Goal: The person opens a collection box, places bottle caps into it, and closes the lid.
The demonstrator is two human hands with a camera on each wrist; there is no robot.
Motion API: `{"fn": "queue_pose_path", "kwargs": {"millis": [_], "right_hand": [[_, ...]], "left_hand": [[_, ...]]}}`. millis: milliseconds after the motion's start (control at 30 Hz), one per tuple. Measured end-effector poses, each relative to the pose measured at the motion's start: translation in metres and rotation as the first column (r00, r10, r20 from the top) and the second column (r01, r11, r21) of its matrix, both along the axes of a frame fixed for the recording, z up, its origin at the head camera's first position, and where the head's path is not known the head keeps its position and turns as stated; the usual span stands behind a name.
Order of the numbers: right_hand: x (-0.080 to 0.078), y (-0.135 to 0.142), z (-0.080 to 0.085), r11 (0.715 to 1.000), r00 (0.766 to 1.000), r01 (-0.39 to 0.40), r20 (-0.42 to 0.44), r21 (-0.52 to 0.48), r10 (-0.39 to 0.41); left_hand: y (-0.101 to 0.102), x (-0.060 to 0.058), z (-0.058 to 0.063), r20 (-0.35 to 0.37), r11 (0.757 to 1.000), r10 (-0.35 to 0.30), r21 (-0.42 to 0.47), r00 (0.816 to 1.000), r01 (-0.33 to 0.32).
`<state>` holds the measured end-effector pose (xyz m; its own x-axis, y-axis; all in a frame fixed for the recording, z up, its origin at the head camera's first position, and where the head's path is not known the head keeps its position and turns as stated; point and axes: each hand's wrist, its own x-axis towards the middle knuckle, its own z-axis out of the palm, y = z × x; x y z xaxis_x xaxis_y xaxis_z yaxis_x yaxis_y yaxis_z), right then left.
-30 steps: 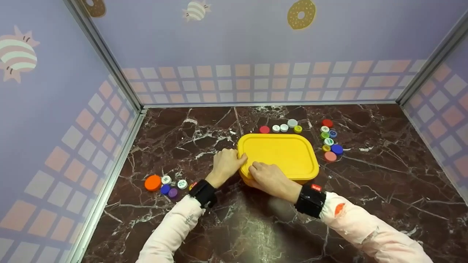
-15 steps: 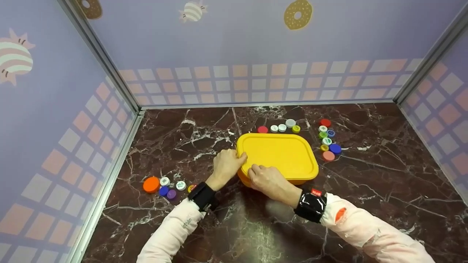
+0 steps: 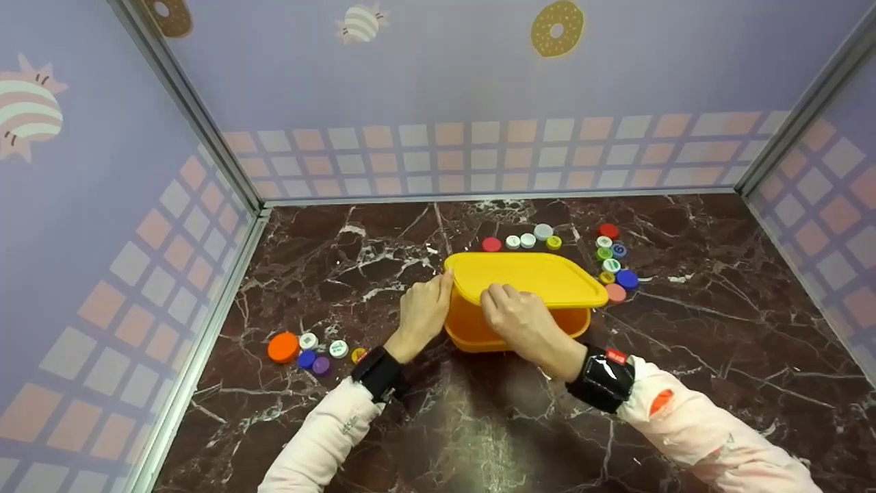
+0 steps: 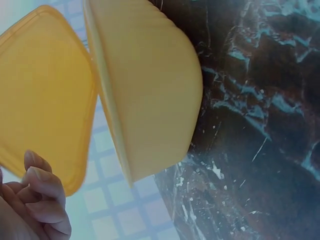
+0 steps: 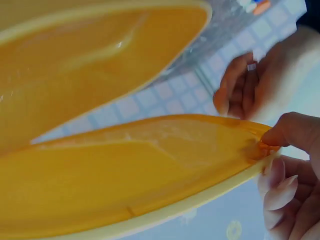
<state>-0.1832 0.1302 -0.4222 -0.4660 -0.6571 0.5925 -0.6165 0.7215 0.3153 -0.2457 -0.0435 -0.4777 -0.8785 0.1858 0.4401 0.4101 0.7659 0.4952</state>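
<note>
A yellow lid (image 3: 527, 277) stands tilted over an orange-yellow plastic box (image 3: 472, 329), its near edge raised and the box mouth showing below. My right hand (image 3: 520, 318) pinches that raised edge; in the right wrist view the thumb lies on the underside of the lid (image 5: 115, 185) and the fingers on the other side. By the box's left end is my left hand (image 3: 424, 311), which overlaps the lid's corner in the head view. The right wrist view shows the left hand (image 5: 245, 85) apart from the lid, fingers loosely bent. The box's inner floor is hidden.
Coloured bottle caps lie in groups on the dark marble table (image 3: 328, 274): some behind the box near a red cap (image 3: 491, 244), others to its right near a blue cap (image 3: 627, 279), more at left near an orange cap (image 3: 283, 348). Patterned walls (image 3: 438, 82) enclose the table.
The lid was seated flat on the box; its near edge has come up and tilted back. My right hand has risen with it, and the left hand's thumb has left the lid's top.
</note>
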Motion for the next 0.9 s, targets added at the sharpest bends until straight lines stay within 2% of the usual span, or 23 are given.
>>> {"fn": "queue_pose_path", "kwargs": {"millis": [133,267,333,400,500,567,633,733,833,900], "right_hand": [[0.001,0.013,0.009,0.999,0.998,-0.047,-0.050,-0.021,0.045],[-0.002,0.037,0.020,0.992,0.988,-0.087,-0.137,-0.093,0.073],[-0.006,0.052,0.028,0.983,0.982,-0.083,-0.182,-0.165,0.052],[-0.012,0.070,0.039,0.968,0.976,-0.048,-0.218,-0.248,-0.007],[-0.022,0.099,0.053,0.911,0.983,0.016,-0.162,-0.413,-0.091],[-0.027,0.121,0.061,0.865,0.985,0.086,-0.086,-0.494,-0.147],[-0.031,0.142,0.066,0.807,0.982,0.159,0.010,-0.569,-0.186],[-0.037,0.172,0.072,0.732,0.958,0.280,0.133,-0.622,-0.253],[-0.044,0.201,0.073,0.658,0.930,0.363,0.214,-0.660,-0.299],[-0.048,0.220,0.071,0.609,0.904,0.425,0.274,-0.670,-0.328]], "left_hand": [[-0.003,-0.001,-0.004,-0.042,1.000,0.018,0.008,0.999,-0.018],[-0.006,-0.002,-0.008,-0.050,0.999,0.030,0.014,0.998,-0.030],[-0.008,-0.003,-0.010,-0.044,0.999,0.040,0.014,0.998,-0.039],[-0.009,-0.003,-0.012,-0.032,0.999,0.042,0.008,0.999,-0.042],[-0.010,-0.004,-0.015,-0.015,0.999,0.045,0.001,0.999,-0.045],[-0.010,-0.004,-0.016,0.001,0.999,0.045,-0.006,0.999,-0.045],[-0.011,-0.004,-0.017,0.009,0.999,0.040,-0.013,0.999,-0.040],[-0.011,-0.004,-0.017,0.011,0.999,0.032,-0.020,0.999,-0.032],[-0.013,-0.004,-0.018,0.004,0.999,0.026,-0.019,1.000,-0.026],[-0.014,-0.002,-0.020,0.006,0.999,0.030,-0.018,1.000,-0.030]]}}
